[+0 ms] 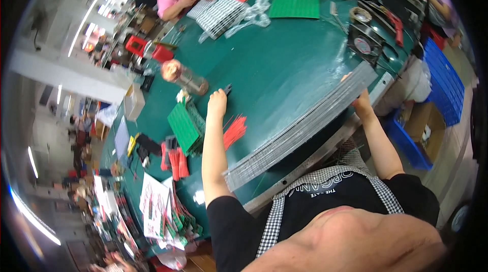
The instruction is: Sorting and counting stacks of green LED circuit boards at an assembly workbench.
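Along the near edge of the green table (pixel 264 63), in front of my apron, is the long grey bundle of thin strips (pixel 305 122). Its long axis slants from the lower left, by my left forearm, up to the far right, where that end points toward the black device (pixel 363 46). My right hand (pixel 362 103) grips it near this upper end, fingers wrapped around. My left hand (pixel 217 103) has its fingers curled in beside a small dark object (pixel 227 89); I cannot tell whether they grip it. Red strips (pixel 235 130) lie between that hand and the bundle's lower end.
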Demonstrator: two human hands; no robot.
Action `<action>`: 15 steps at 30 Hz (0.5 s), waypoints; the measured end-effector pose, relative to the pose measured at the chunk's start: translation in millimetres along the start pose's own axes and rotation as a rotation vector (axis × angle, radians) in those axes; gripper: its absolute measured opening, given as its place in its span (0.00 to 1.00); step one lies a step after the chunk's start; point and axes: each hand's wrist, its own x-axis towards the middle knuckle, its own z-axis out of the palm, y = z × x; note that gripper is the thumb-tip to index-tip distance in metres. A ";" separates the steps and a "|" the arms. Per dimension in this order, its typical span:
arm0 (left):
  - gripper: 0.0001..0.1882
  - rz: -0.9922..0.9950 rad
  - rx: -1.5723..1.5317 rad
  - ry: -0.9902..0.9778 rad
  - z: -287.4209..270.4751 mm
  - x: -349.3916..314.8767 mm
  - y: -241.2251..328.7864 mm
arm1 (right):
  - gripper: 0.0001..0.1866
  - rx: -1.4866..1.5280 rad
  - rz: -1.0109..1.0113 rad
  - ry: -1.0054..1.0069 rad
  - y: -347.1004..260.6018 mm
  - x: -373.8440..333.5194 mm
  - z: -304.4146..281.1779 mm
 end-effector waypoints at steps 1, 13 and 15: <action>0.07 0.050 0.019 0.063 -0.7 -2.8 -2.3 | 0.27 -0.125 0.088 0.135 20.1 -3.0 -16.8; 0.27 -0.126 -0.002 0.242 -9.3 -41.2 -4.5 | 0.24 -0.104 -0.036 0.179 43.9 14.6 -28.9; 0.30 -0.017 -0.345 0.375 -40.4 -70.8 11.2 | 0.24 -0.071 -0.071 0.164 41.9 13.2 -29.7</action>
